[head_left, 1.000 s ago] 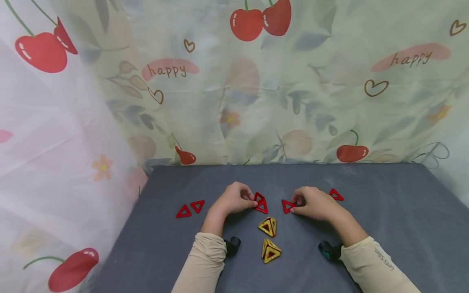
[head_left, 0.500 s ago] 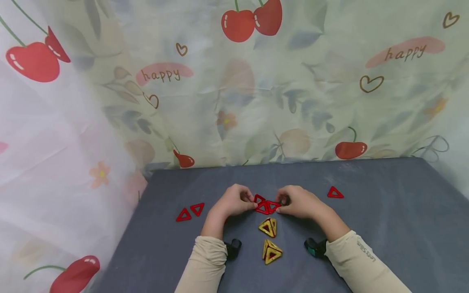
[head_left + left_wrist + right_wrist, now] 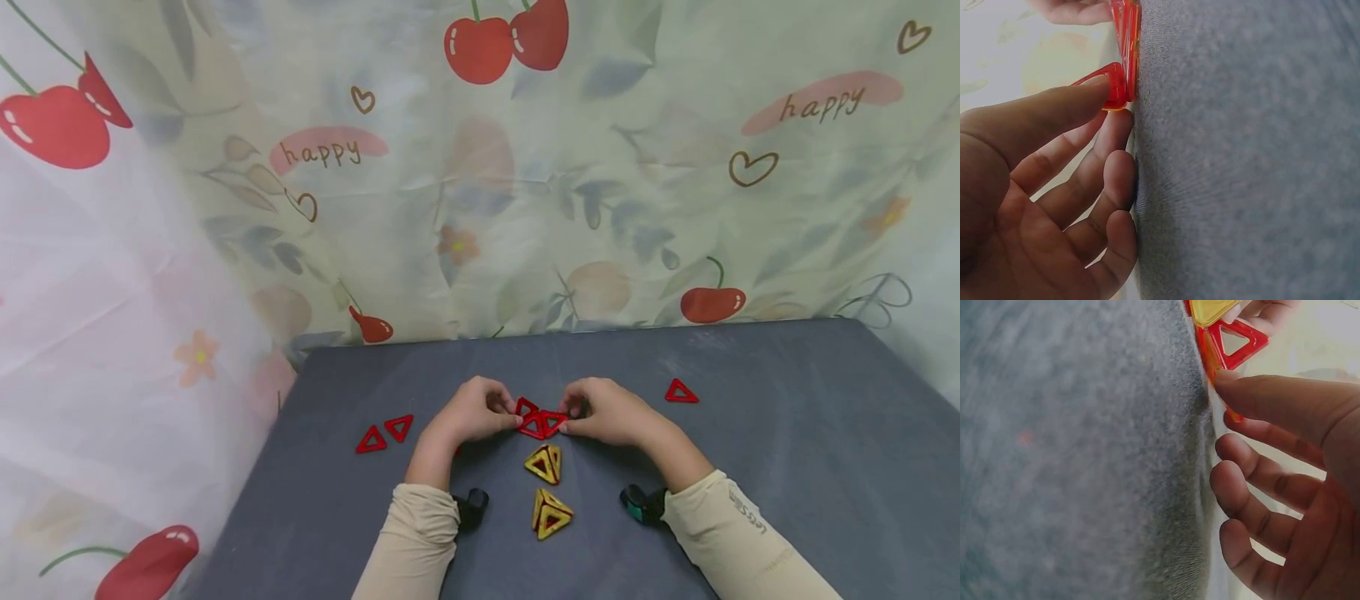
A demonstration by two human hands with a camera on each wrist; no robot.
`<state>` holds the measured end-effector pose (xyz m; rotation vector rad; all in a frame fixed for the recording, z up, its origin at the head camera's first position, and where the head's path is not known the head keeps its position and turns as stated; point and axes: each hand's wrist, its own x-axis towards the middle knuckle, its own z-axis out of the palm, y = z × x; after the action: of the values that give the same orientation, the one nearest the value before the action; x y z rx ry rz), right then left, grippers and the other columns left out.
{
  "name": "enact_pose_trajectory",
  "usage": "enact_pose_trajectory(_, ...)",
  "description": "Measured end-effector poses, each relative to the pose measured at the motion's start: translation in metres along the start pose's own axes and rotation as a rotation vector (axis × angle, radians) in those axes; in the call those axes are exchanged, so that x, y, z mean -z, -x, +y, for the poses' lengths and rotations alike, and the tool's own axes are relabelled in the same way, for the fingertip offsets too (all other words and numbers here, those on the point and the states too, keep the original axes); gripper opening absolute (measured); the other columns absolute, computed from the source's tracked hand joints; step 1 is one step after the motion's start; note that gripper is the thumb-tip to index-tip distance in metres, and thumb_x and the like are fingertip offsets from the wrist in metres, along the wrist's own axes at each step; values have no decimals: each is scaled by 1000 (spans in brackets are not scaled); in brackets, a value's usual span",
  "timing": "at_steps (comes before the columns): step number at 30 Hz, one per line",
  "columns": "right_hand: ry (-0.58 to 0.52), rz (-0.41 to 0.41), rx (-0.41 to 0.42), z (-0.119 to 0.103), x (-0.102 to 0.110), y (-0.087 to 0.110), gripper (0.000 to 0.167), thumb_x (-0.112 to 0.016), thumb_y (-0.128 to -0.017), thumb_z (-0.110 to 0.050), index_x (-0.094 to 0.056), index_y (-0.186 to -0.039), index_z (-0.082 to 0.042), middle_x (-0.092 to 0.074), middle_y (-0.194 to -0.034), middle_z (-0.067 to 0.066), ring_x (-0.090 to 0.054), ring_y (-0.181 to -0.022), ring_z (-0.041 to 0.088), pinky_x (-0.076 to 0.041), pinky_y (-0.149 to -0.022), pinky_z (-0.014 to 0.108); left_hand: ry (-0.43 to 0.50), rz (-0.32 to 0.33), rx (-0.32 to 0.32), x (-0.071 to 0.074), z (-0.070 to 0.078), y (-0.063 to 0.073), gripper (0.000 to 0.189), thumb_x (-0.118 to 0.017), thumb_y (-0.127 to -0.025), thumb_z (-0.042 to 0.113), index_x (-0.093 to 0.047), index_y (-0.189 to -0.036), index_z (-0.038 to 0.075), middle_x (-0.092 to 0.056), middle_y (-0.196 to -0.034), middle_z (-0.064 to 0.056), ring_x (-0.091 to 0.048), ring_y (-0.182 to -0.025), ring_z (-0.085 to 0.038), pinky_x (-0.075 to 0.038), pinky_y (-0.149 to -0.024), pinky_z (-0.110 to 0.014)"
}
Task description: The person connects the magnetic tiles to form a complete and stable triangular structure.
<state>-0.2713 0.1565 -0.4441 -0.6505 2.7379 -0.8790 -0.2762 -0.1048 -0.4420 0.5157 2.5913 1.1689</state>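
My left hand (image 3: 476, 410) pinches a red triangular magnetic tile (image 3: 1116, 87) between thumb and fingertips. That tile tilts up from the table in the left wrist view. My right hand (image 3: 609, 410) pinches another red triangular tile (image 3: 554, 422) by its outer corner, low over the table, thumb on top. Between the hands the red tiles sit edge to edge in a small cluster, with one red tile (image 3: 526, 406) at its back. In the right wrist view a raised red triangle (image 3: 1244, 345) shows its open centre beyond my thumb.
Two yellow-and-red triangular pyramids, a farther one (image 3: 553, 461) and a nearer one (image 3: 552, 523), stand in front of the cluster. Loose red triangles lie on the grey table (image 3: 315, 500): two at left (image 3: 371, 440) and one at right (image 3: 681, 392). A printed curtain (image 3: 420, 250) hangs behind.
My right hand has moved left with its red tile, bringing it up against the cluster by my left hand. The left hand stays in place; the view has shifted slightly.
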Motion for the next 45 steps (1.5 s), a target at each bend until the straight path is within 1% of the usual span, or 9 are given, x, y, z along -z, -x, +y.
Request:
enact_pose_trajectory(7,-53,40,49,-4,0,1,12,-83,-93,-22,-75,-100,-16,-65,-88,-4,-57,-68,12,-48,-67,30,13,-15,-12,1,1,1,12,-84,-92,17,-74,-91,10,-74,-86,-3,-64,-76,-13,-53,-74,-29)
enact_pose_trajectory(13,-75,70,112,-10,-3,2,12,-81,-95,-18,-77,-105,-16,-66,-88,-6,-58,-66,11,-49,-64,28,14,-38,-22,1,0,0,10,-84,-92,15,-75,-92,10,-74,-87,-2,-64,-77,-12,-53,-74,-29)
enact_pose_trajectory(18,-92,70,143,-14,-6,3,11,-80,-96,-16,-77,-107,-16,-66,-89,-5,-58,-67,13,-49,-63,27,17,-52,-28,-1,2,-1,9,-83,-93,15,-76,-92,10,-74,-87,-1,-64,-77,-12,-52,-74,-28)
enact_pose_trajectory(22,-93,65,164,-17,-8,2,10,-79,-97,-17,-77,-107,-17,-67,-90,-6,-59,-67,13,-50,-63,27,26,-67,-31,-1,3,0,10,-84,-92,15,-76,-92,9,-75,-87,-1,-65,-77,-12,-52,-72,-28)
enact_pose_trajectory(29,-75,70,175,-18,-9,2,8,-79,-97,-18,-76,-104,-21,-67,-89,-7,-58,-68,8,-50,-64,27,30,-88,-37,0,6,1,11,-85,-91,15,-76,-94,9,-75,-88,-1,-66,-79,-12,-52,-73,-29)
enact_pose_trajectory(33,-72,69,175,-18,-9,2,8,-79,-97,-18,-76,-104,-20,-67,-89,-7,-59,-68,7,-51,-65,27,42,-102,-60,0,7,1,14,-83,-91,11,-78,-104,8,-77,-98,-4,-69,-87,-13,-55,-79,-29)
enact_pose_trajectory(36,-75,68,175,-19,-9,2,10,-79,-97,-18,-77,-107,-19,-67,-89,-7,-59,-69,8,-51,-65,27,56,-117,-76,-1,8,0,19,-81,-92,7,-77,-111,7,-77,-103,-8,-70,-92,-16,-56,-80,-30)
enact_pose_trajectory(41,-68,74,158,-22,-10,3,12,-80,-97,-22,-76,-108,-18,-67,-89,-7,-60,-68,10,-51,-63,27,70,-130,-70,-2,9,0,19,-79,-93,4,-77,-111,5,-78,-102,-11,-71,-91,-18,-55,-77,-27)
enact_pose_trajectory(45,-33,88,131,-24,-10,4,11,-80,-97,-23,-76,-107,-21,-66,-89,-8,-60,-69,10,-50,-62,27,90,-139,-56,-2,10,0,17,-81,-92,6,-78,-109,5,-79,-101,-10,-71,-86,-14,-53,-75,-26)
